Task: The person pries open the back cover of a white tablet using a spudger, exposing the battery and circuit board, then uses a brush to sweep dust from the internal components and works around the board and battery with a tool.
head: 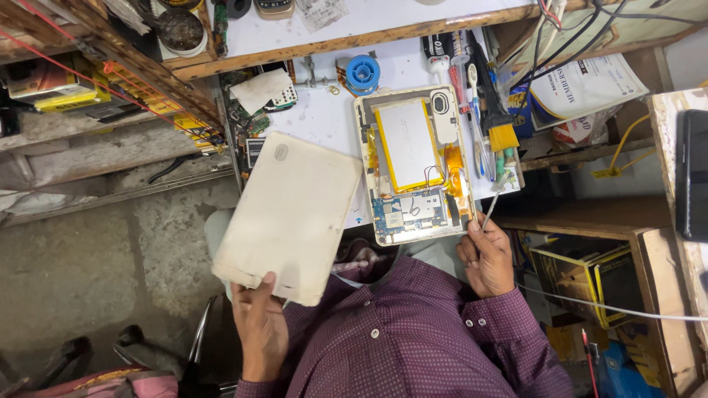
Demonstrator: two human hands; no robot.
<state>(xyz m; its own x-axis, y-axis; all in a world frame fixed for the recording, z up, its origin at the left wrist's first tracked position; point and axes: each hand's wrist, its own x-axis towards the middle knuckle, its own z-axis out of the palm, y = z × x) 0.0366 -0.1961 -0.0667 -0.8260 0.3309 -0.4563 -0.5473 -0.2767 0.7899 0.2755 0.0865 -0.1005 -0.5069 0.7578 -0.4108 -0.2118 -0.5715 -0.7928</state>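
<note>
Your left hand (259, 324) grips the removed white back cover (287, 215) by its near edge, thumb on top, cover held tilted just left of the opened tablet (413, 166). Your right hand (487, 254) pinches a thin metal tool (493, 205), tip at the tablet's right edge near the lower corner. Tablet lies face down on the white bench (324, 110), battery (408, 144) and circuit board (409, 210) exposed. Judged done: cover is off. Left, by the look of it: internal work; nothing lifted out yet. Solder spool (363, 72) beyond the tablet, brush (501, 133) to its right.
</note>
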